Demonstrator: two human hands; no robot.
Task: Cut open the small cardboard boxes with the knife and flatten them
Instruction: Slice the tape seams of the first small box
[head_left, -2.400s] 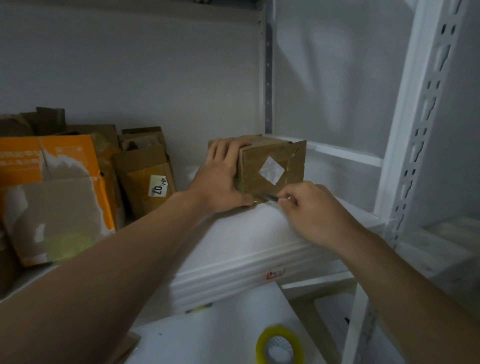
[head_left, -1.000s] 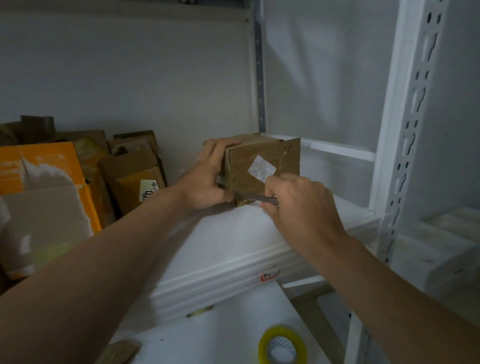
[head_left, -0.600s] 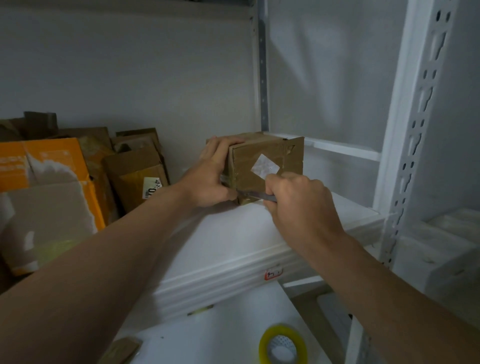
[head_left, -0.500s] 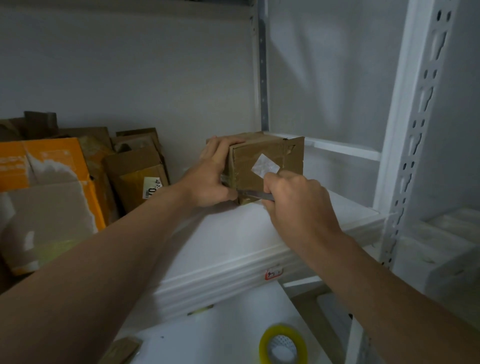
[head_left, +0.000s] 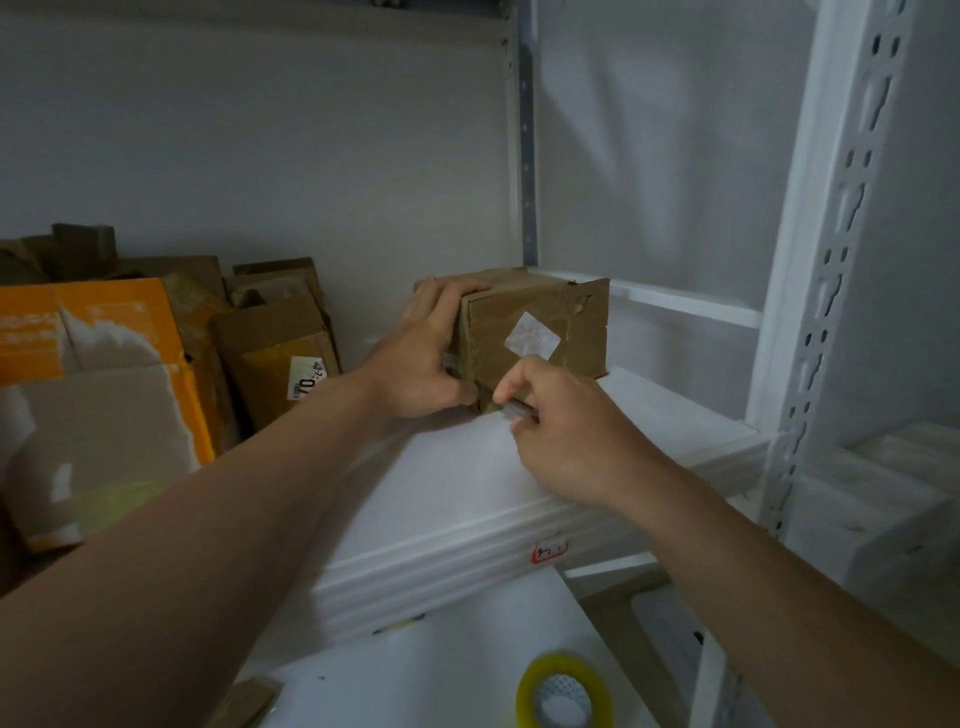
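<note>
Left hand (head_left: 431, 358) grips small cardboard box (head_left: 540, 332) mid-frame on shelf (head_left: 467, 467), right hand (head_left: 566, 431) pinches knife (head_left: 517, 409) at lower corner; light, stiff-ish, brace sides.

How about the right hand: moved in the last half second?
Yes. The right hand dropped from overlapping the sticker to below it, near the bottom edge of the box.
</note>
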